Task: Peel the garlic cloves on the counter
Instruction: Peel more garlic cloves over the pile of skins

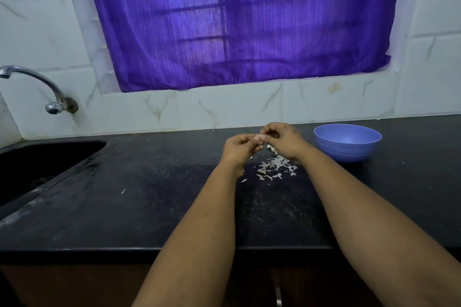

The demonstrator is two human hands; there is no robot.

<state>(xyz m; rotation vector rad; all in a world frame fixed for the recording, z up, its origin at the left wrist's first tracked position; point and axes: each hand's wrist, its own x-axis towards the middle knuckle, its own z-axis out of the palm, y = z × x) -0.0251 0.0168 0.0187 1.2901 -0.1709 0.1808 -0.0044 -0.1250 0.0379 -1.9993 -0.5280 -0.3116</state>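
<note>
Hands meet above the dark counter (149,207), raised over a scatter of pale skins (273,168). The left hand (240,148) and right hand (283,139) both curl their fingers in, pinching a small garlic clove (260,137) between their fingertips. More cloves (272,149) lie on the counter just under the right hand. A blue bowl (347,142) stands near, to the right. Sink (37,157) and tap (37,87) are far left

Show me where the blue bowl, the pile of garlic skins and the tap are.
blue bowl (349,151): head view, on its outer front wall.
pile of garlic skins (273,166): head view, on the middle of the scattered white flakes.
tap (37,77): head view, on its curved metal spout.
</note>
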